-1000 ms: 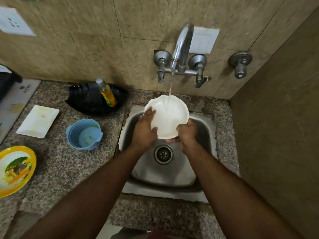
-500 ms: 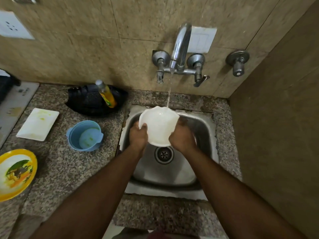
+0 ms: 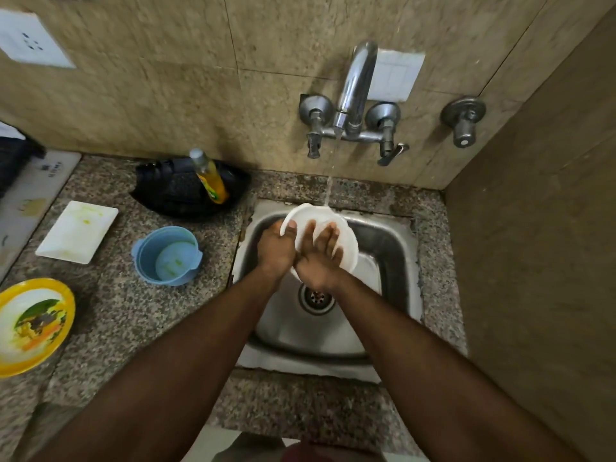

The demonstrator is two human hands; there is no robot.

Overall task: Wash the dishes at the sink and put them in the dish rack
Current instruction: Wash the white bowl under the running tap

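A white plate (image 3: 348, 243) is held tilted over the steel sink (image 3: 396, 258), under a thin stream of water from the tap (image 3: 355, 85). My left hand (image 3: 276, 250) grips the plate's left rim, thumb on top. My right hand (image 3: 320, 255) lies flat against the plate's face with its fingers spread. On the counter to the left wait a blue bowl (image 3: 166, 255), a white rectangular plate (image 3: 77, 231) and a yellow-rimmed plate (image 3: 31, 323) with food remains. The lower part of the white plate is hidden by my hands.
A black basket (image 3: 173, 191) holding a bottle of orange dish liquid (image 3: 210, 178) stands against the back wall left of the sink. The drain (image 3: 316, 296) lies below my hands. A brown side wall (image 3: 533, 245) closes off the right. The counter is speckled granite (image 3: 133, 311).
The plate has turned and dropped lower over the sink. My right hand moved from the plate's right rim onto its face, fingers spread. My left hand stays on the left rim.
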